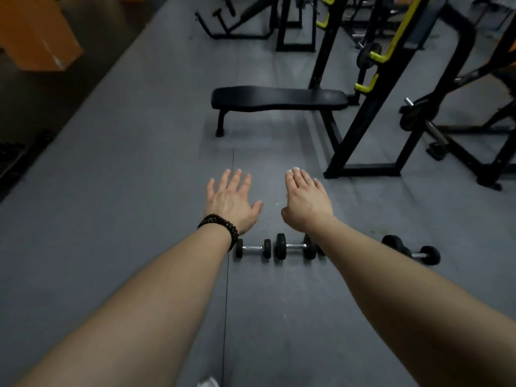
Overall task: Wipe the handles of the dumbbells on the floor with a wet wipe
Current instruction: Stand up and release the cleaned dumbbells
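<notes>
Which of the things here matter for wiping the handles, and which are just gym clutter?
Job: three black dumbbells with chrome handles on the grey floor; left hand, right hand.
Clutter: black padded bench, black-and-yellow rack, orange box.

Dumbbells [280,248] on floor [111,219] before bench [279,97]
</notes>
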A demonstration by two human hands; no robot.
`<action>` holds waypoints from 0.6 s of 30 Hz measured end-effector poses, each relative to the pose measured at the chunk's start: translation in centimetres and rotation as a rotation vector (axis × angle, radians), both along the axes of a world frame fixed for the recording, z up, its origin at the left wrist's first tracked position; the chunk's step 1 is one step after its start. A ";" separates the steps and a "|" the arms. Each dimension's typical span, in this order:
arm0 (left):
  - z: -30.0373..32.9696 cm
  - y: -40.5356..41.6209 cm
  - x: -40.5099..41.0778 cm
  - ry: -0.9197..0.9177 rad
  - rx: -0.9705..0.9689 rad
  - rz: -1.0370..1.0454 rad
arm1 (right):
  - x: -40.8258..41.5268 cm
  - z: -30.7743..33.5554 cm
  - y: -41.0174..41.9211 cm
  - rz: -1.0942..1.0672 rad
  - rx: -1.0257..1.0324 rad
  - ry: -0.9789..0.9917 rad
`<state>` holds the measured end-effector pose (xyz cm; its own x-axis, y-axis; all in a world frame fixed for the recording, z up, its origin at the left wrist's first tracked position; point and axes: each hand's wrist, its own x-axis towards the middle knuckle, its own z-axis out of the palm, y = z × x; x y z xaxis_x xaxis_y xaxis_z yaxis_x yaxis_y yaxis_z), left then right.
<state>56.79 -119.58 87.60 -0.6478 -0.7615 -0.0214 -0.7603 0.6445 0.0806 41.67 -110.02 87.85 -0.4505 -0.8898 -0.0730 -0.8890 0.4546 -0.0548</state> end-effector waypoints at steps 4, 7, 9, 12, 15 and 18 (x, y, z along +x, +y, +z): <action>3.6 1.8 5.1 0.031 0.019 0.075 | 4.1 4.1 1.3 0.043 0.010 -0.007; 4.8 3.1 10.3 0.036 0.020 0.149 | 8.4 6.6 1.7 0.122 0.029 0.004; 5.1 3.9 14.4 0.039 0.022 0.209 | 11.7 7.8 1.5 0.174 0.037 -0.001; 5.3 5.0 21.3 0.037 0.039 0.311 | 16.9 8.5 0.4 0.271 0.044 -0.006; 5.0 6.2 29.0 0.006 0.053 0.431 | 22.9 8.4 -0.8 0.380 0.049 -0.016; 4.8 7.7 36.7 -0.043 0.047 0.556 | 29.1 7.9 -1.5 0.499 0.042 -0.045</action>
<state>93.51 -111.90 92.40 -0.1467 -0.9858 -0.0813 -0.9880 0.1420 0.0607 70.81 -111.55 95.75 0.0333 -0.9918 -0.1230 -0.9958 -0.0225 -0.0883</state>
